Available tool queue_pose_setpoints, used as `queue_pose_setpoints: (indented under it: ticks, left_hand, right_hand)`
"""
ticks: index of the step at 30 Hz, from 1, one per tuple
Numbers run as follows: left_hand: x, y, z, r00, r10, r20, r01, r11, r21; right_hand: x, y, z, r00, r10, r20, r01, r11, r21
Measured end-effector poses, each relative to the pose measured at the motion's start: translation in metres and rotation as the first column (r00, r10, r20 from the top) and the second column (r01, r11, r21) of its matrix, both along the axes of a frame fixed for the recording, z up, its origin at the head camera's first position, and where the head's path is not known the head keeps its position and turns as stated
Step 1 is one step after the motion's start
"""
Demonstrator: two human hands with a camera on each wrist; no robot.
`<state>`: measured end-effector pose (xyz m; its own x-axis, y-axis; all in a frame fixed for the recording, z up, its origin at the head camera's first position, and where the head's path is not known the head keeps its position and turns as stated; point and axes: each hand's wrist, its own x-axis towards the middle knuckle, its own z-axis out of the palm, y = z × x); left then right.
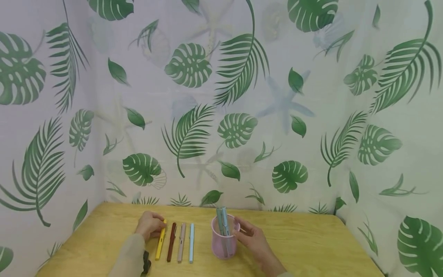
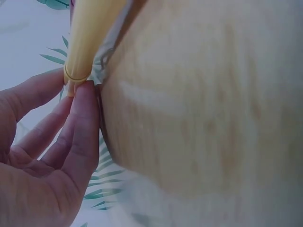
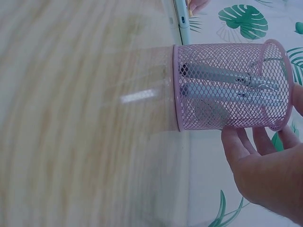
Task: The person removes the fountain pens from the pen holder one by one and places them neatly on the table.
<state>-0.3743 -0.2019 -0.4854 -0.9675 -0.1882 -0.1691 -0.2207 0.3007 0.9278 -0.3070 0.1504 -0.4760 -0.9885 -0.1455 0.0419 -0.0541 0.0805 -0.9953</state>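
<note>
At the left end of a row of pens, my left hand (image 1: 149, 225) pinches the far end of a yellow pen (image 1: 160, 241) between thumb and fingertips; the left wrist view shows this grip close up. The yellow pen lies along the table. To its right lie a dark red pen (image 1: 171, 242), a pinkish-grey pen (image 1: 181, 243) and a light blue pen (image 1: 192, 243). My right hand (image 1: 254, 240) holds a pink mesh pen holder (image 3: 222, 52) by its rim and side. Inside the upright holder stand a grey-green pen (image 1: 219, 219) and a light blue pen (image 1: 225, 220).
The wooden table (image 1: 304, 242) ends at a back edge against a white leaf-patterned curtain (image 1: 242, 177). More of the same leaf pattern rises at the left and right sides. A dark band (image 1: 146, 262) is at the left wrist.
</note>
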Motion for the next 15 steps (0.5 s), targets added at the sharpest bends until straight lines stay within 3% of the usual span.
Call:
queue_pose_setpoints:
  ticks: [15]
  left_hand:
    - [-0.0022, -0.0013, -0.0021, 1.000, -0.024, 0.004, 0.024, 1.000, -0.017]
  right_hand:
    - [-0.0005, 0.0006, -0.0017, 1.000, -0.002, -0.007, 0.002, 1.000, 0.005]
